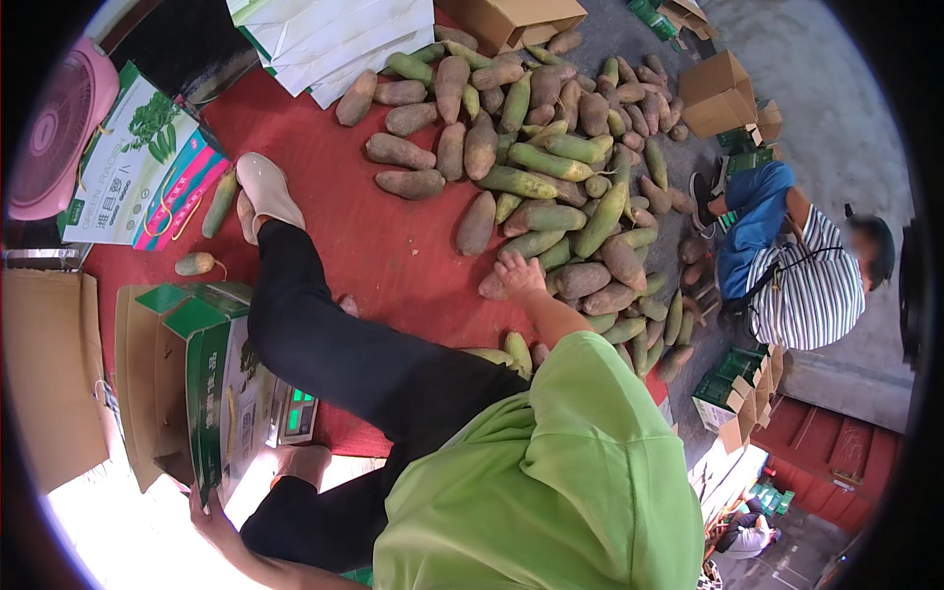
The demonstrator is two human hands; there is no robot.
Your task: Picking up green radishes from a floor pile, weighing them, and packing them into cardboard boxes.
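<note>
My right hand (519,276) reaches to the near side of a big pile of green radishes (600,221), many coated in brown soil. Its fingers curl over one soil-covered radish (491,286) lying on the red mat. Down at the left, my left hand (205,509) grips the lower edge of an open green-and-white cardboard box (209,383); some of its fingers are hidden behind the cardboard. The box is tilted with its flaps spread, next to a scale (298,413) with a lit green display. I cannot see what is inside the box.
A red mat (324,197) lies under my leg. Left stand a printed carton (147,162), a pink basket (61,133) and two loose radishes. Flattened white cartons (334,44) lie at the back. On the right a person in a striped shirt (801,290) sits among boxes (716,93).
</note>
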